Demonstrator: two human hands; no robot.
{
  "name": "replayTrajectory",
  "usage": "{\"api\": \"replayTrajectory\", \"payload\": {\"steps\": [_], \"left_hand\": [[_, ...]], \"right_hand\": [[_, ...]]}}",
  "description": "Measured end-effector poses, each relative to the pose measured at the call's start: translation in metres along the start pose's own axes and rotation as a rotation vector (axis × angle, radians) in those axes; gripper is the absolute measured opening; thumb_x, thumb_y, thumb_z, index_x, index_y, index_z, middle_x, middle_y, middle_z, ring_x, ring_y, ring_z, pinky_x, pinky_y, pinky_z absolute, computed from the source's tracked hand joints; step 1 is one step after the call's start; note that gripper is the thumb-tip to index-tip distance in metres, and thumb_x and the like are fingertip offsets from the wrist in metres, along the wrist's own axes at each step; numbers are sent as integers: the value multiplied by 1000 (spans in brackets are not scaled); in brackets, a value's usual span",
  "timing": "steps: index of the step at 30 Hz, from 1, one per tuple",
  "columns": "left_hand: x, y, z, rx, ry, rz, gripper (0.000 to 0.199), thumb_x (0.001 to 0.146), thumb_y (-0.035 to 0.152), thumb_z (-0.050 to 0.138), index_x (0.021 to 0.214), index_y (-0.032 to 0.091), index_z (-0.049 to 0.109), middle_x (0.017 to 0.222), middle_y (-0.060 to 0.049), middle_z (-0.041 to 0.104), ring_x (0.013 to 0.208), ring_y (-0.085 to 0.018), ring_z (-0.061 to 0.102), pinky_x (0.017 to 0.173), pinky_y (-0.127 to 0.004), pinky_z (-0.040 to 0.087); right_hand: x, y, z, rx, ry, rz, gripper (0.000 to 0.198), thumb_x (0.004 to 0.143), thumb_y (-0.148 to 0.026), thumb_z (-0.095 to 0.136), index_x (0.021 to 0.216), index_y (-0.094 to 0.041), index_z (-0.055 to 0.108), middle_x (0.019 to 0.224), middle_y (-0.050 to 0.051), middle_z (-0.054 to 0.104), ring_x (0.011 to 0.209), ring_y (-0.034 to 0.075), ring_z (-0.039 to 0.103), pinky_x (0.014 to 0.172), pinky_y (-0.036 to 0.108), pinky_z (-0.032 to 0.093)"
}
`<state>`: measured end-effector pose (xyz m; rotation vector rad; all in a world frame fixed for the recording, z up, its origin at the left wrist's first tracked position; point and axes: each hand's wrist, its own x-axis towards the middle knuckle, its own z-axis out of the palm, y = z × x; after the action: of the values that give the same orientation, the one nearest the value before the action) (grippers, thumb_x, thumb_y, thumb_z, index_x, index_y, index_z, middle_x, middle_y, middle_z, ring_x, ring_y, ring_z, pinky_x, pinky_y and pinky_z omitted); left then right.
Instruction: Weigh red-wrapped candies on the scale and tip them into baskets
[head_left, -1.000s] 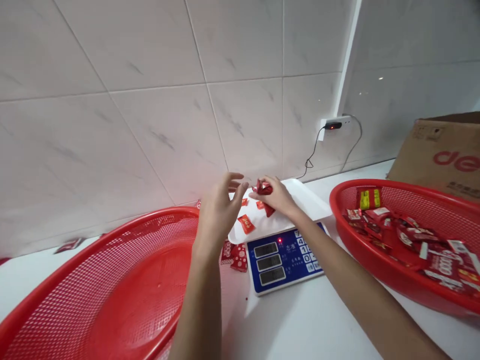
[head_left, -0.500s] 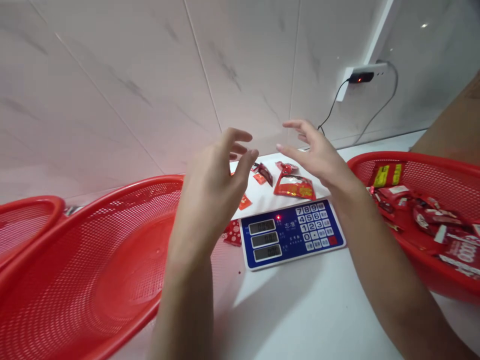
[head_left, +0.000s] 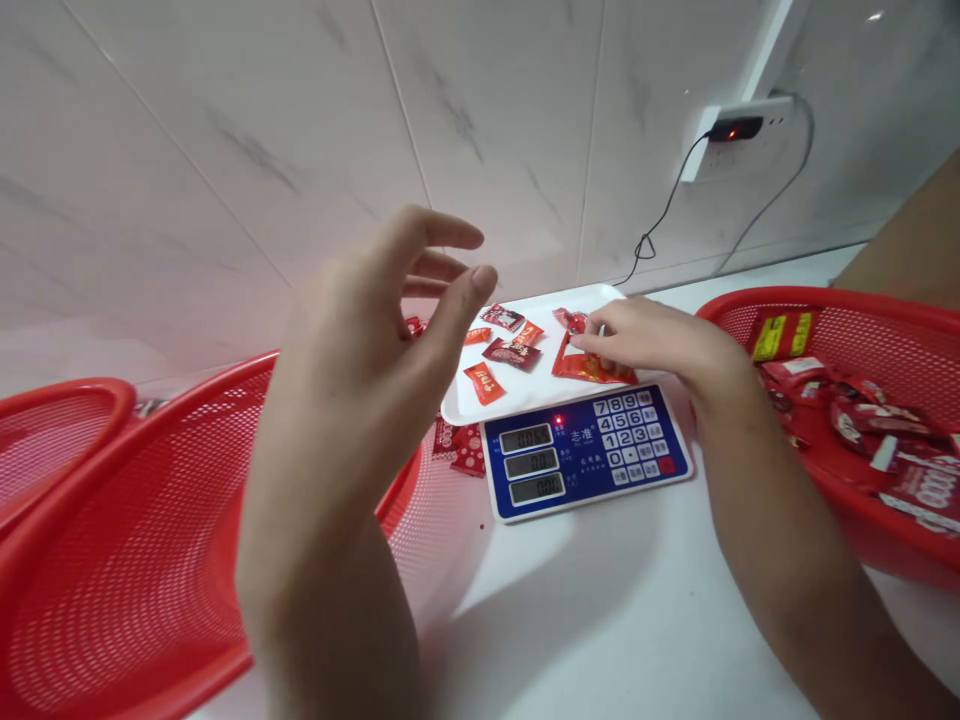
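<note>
A white tray (head_left: pixel 551 384) tops the digital scale (head_left: pixel 588 450), with several small wrapped candies, among them an orange candy (head_left: pixel 484 384) and a dark red candy (head_left: pixel 511 354), on its left half. My right hand (head_left: pixel 649 338) has come down over the tray's right side, its fingers bent onto a shiny red packet (head_left: pixel 574 364); the fingertips are partly hidden. Just behind that packet lies a smaller red wrapped candy (head_left: pixel 568 319). My left hand (head_left: pixel 375 340) is raised left of the tray, fingers curved and apart from the thumb, holding nothing.
Red mesh baskets stand on both sides: one large basket (head_left: pixel 127 560) and a smaller basket (head_left: pixel 67 400) at left, and a right basket (head_left: pixel 757 292) holding several red packets. A black charger (head_left: pixel 735 129) with a cable plugs into the wall strip behind.
My right hand has lowered from above the tray onto the red packet. My left hand has drawn back to the left, uncovering the candies on the tray's left half.
</note>
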<state>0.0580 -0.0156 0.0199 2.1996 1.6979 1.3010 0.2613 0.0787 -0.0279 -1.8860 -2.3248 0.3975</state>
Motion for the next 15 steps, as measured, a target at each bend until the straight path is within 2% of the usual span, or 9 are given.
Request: {"api": "replayTrajectory", "payload": {"steps": [2,5,7,10,13,14,15], "left_hand": [[0,1,0,2,-10,-8,20,97,31,61,115,25,68,106,2,73,103,-13,66,70,-19,48],[-1,1,1,15,-12,-8,19,97,31,61,115,27,68,106,3,73,102,-13,66,71,-19,48],[-1,2,0,14,-10,9,19,97,31,62,114,27,68,105,5,73,101,-11,66,69,-17,47],[-5,2,-4,9,-18,34,18,96,31,62,114,28,67,106,6,73,102,-10,67,65,-16,47],[-11,1,-10,23,7,69,19,97,36,62,114,31,67,105,7,73,102,-11,67,67,-15,48],[-13,1,-12,27,24,77,19,97,37,61,114,32,67,105,7,73,102,-11,67,68,-15,49],[-13,0,-14,28,36,81,18,98,38,60,114,33,67,105,8,73,102,-11,67,69,-15,49]], "right_hand": [[5,0,4,-1,29,-1,35,94,-36,54,64,-18,57,68,3,61,61,15,51,59,31,31],[3,-7,5,87,151,-47,23,95,-33,55,80,-19,62,84,4,66,70,16,55,63,30,34],[-11,-14,-1,127,253,-71,17,96,-33,55,92,-20,65,93,5,67,78,18,58,66,29,36],[-51,-17,-14,159,400,-105,21,97,-38,51,97,-25,67,90,4,67,78,20,59,66,30,38],[-93,2,-25,95,554,-130,28,97,-47,43,97,-32,66,79,5,65,69,20,59,62,33,41],[-103,15,-26,52,561,-116,31,96,-51,40,96,-34,66,77,6,64,69,20,60,63,34,42],[-109,31,-26,29,511,-88,34,94,-54,38,95,-35,67,78,7,66,70,21,61,64,36,44]]}}
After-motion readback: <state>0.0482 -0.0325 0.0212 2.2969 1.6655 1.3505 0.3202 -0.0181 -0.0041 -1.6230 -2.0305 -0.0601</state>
